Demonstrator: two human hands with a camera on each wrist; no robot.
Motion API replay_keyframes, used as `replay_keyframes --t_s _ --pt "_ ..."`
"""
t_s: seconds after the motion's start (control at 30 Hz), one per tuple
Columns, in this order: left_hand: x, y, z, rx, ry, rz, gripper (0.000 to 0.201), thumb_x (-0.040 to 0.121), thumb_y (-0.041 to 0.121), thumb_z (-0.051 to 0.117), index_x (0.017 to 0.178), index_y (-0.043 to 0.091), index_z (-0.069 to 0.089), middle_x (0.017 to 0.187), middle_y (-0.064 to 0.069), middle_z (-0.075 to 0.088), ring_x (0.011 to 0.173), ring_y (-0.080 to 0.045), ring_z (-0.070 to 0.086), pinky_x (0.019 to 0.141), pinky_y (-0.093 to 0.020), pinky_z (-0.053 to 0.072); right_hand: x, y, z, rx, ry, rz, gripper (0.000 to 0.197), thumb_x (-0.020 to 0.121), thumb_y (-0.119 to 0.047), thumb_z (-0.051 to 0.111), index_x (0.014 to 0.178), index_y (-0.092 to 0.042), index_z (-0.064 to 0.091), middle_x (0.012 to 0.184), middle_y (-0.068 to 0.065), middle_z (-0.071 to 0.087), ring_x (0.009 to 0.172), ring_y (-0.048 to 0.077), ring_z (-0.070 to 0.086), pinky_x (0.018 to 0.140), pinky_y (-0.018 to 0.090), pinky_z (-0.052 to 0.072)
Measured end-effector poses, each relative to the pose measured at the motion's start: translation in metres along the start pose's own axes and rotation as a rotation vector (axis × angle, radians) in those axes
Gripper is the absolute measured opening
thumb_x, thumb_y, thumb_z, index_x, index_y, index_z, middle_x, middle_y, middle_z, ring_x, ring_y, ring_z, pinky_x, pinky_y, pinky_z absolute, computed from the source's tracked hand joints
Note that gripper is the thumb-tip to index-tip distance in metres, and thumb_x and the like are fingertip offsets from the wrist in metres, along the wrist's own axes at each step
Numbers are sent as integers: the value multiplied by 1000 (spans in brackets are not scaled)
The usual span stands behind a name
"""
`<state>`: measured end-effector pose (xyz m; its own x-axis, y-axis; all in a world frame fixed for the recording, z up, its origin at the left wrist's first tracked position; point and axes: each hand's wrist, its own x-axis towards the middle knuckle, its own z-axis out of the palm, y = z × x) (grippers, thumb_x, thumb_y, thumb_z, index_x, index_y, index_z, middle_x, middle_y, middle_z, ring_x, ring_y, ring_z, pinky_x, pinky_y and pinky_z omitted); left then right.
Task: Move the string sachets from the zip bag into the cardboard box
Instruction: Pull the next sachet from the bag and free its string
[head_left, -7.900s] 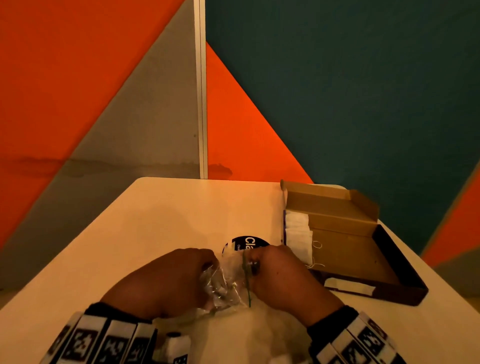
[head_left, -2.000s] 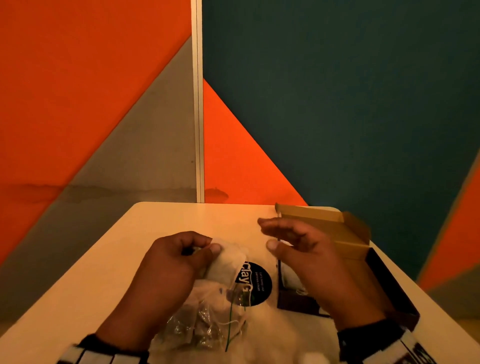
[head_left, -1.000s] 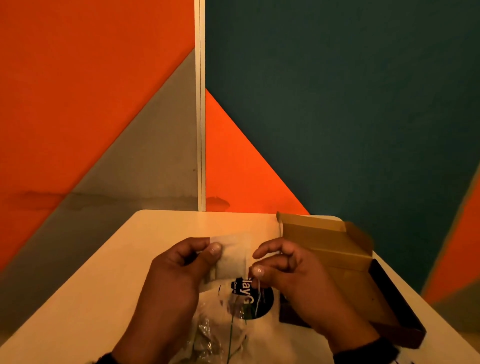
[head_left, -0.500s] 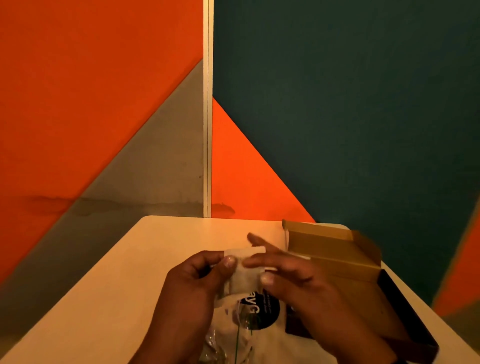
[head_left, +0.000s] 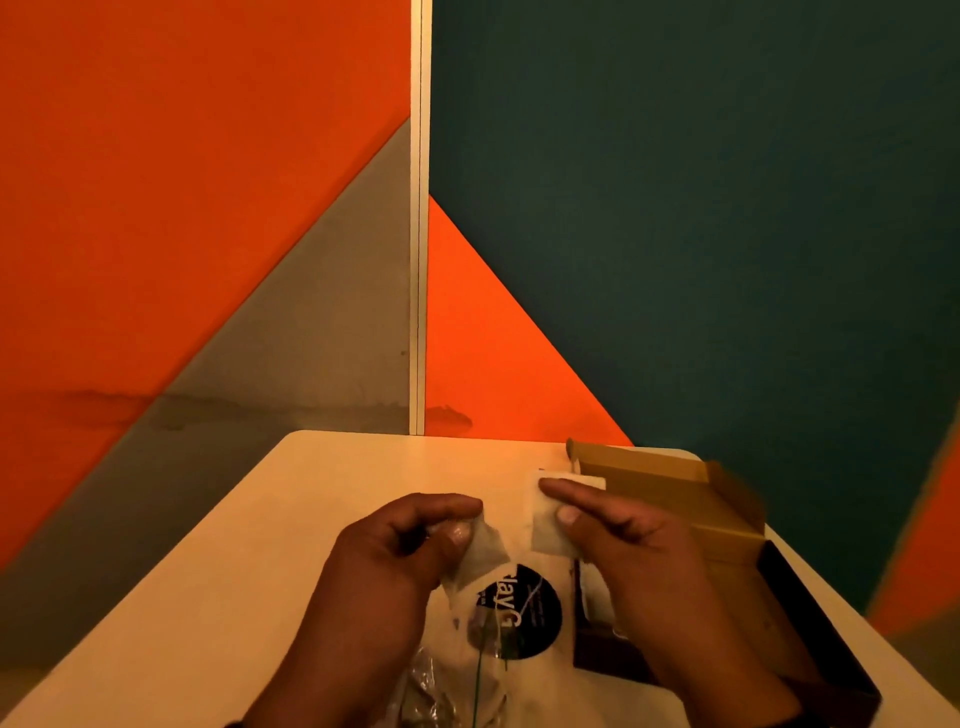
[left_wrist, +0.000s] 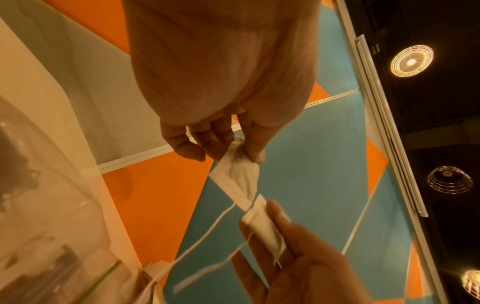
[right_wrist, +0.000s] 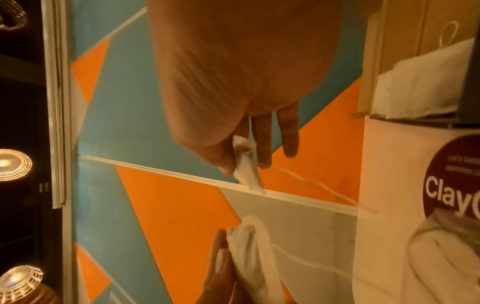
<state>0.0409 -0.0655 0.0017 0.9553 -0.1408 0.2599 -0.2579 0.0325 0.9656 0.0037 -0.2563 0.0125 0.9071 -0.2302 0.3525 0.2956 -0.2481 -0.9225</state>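
Note:
Both hands hover over the table, each pinching one white string sachet. My left hand holds a crumpled sachet by its corner, just above the zip bag with its round black label. My right hand pinches a flat sachet between thumb and forefinger, close to the left edge of the open cardboard box. In the left wrist view the two sachets sit end to end with strings trailing down. The right wrist view shows more sachets stacked inside the box.
The cream table has bare surface to the left and behind the hands. The box's lid stands up at the back right and its dark wall runs along the table's right side. Orange, grey and teal wall panels stand behind.
The hands, together on one bundle half a second ago, have pulled apart. Each now holds its own sachet, and the right hand has moved right toward the box.

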Motion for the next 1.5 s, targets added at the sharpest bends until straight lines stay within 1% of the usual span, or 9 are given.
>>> replay_keyframes --t_s 0.17,0.3,0.43,0.57,0.77,0.9,1.1,1.27,1.5 --pt "1 5 -7 -3 3 40 30 88 9 69 91 39 76 82 0 74 75 -10 71 65 -22 50 6 10 -6 -142 37 -22 29 94 -27 64 84 -53 73 82 -51 61 89 -32 54 77 6 41" --pt "-2 9 -7 -50 -90 20 30 87 2 67 98 29 76 84 -7 76 75 -14 72 63 -20 52 -1 9 4 -36 -189 70 17 89 -35 64 91 -34 82 95 -20 77 94 -8 69 75 6 50" --pt "-5 13 -5 -51 -182 28 36 88 -3 64 103 28 75 89 -6 77 82 -15 74 66 -17 54 -6 8 12 -49 -393 131 24 91 -43 66 97 -27 82 100 3 79 103 28 72 97 48 56" --pt "-6 11 -6 4 -210 46 43 89 -3 65 98 37 77 93 -3 77 88 -14 73 70 -19 56 -2 10 12 -40 -359 173 12 86 -24 72 92 -27 83 95 1 80 95 25 75 94 46 58" --pt "-4 7 -5 125 -187 76 39 86 5 72 91 43 74 89 -2 72 75 -21 72 73 -30 58 0 16 10 18 -256 192 29 59 -38 82 84 -23 80 89 8 79 90 31 75 89 59 57" --pt "-3 4 -7 110 -200 33 33 90 4 68 94 36 74 87 -5 71 73 -24 74 71 -35 60 0 15 7 64 -241 206 41 56 -52 76 86 -25 81 92 3 79 92 26 75 90 49 58" --pt "3 -3 -10 -187 -109 -87 20 85 -9 65 88 10 69 92 -17 66 83 -36 72 72 -45 60 0 15 9 -55 -279 235 10 88 -26 72 87 -30 82 97 -7 79 99 17 73 102 48 53" --pt "3 -1 -11 -119 -193 -99 35 84 -19 60 85 14 69 99 -17 67 79 -34 72 71 -47 61 0 13 10 5 -262 237 14 90 -18 69 86 -21 82 94 8 79 101 33 72 100 56 52" --pt "-2 7 -9 132 -249 -23 8 81 31 75 85 24 75 83 -2 74 74 -16 70 74 -38 58 1 12 10 -104 -266 209 14 89 -21 71 81 -27 81 90 -2 79 92 20 74 98 49 55"
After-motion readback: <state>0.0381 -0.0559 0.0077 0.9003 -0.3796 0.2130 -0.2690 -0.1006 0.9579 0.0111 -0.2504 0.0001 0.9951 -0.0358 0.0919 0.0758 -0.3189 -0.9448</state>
